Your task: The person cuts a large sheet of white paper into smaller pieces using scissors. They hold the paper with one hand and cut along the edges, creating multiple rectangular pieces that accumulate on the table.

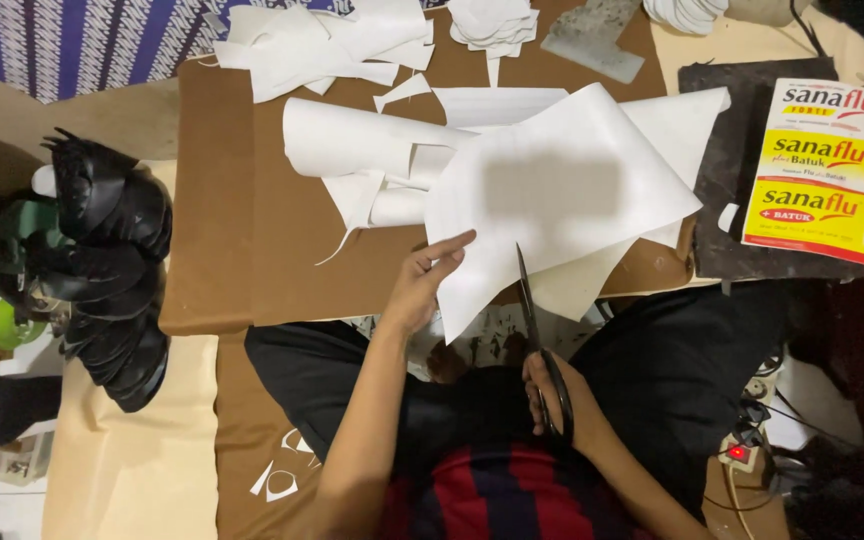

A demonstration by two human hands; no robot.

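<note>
Left hand (420, 285) pinches the lower left edge of a large white sheet (562, 200), grip pressed on it, thumb on top, fingers mostly hidden beneath. Sheet lies over the near edge of the brown tabletop (217, 200), its centre blurred out. Right hand (557, 395) closed through the handles of black scissors (535, 330); blades point up to the sheet's lower edge, tip lost against the paper, so blade gap unreadable. White offcuts (332, 40) piled at the far edge. Stack of black moulded pieces (112, 260) at left, shapes hard to make out. Yellow-and-red printed box (832, 170) at right.
</note>
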